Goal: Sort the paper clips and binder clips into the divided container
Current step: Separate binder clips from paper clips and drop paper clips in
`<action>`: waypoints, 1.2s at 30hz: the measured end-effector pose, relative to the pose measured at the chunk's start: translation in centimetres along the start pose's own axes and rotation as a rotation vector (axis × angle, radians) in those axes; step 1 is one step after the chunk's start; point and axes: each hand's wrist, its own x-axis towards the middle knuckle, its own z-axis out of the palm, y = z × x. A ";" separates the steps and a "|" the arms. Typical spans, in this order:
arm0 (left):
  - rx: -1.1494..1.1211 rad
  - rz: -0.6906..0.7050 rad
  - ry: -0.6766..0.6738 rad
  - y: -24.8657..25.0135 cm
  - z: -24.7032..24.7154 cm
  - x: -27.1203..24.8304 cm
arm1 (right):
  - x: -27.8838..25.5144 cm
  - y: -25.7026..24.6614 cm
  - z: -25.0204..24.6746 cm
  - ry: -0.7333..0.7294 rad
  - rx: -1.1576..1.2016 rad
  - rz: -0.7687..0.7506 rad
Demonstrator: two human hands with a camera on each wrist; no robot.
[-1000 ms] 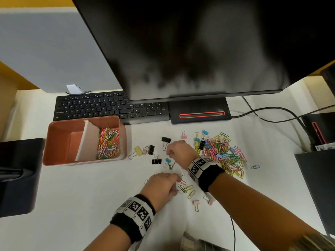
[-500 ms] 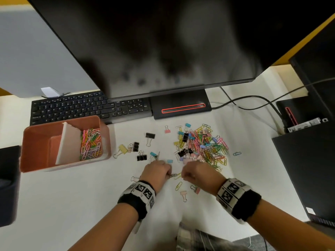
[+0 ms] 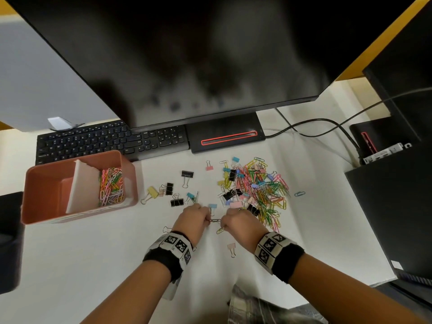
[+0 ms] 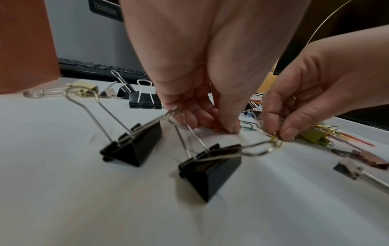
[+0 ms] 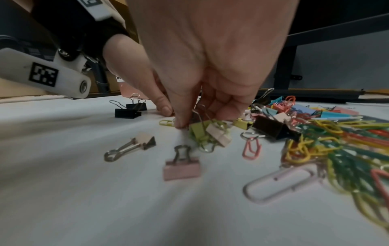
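so both hands down on the desk [image 3: 93, 265]. left hand [image 3: 192, 219] & right hand [image 3: 240, 222] each pinch a paper clip [image 3: 215, 220] w/ fingertips. clips look light, thin, slippery: pinch by the wire loop. box [image 3: 35, 183] sits well left, pile [image 3: 259, 190] beside right hand.

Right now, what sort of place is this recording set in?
Most likely an office desk or workstation. A large monitor stands over a black keyboard on a white desk, with cables trailing to the right and a pile of coloured paper clips being sorted.
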 end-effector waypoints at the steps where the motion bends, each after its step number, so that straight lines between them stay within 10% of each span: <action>1: -0.006 0.004 0.002 0.0 0.0 0.0 | 0.0 0.1 -0.1 -0.003 0.000 0.005; 36: -0.002 0.164 0.060 2.7 -0.6 3.5 | -0.5 3.1 0.5 0.044 0.109 -0.005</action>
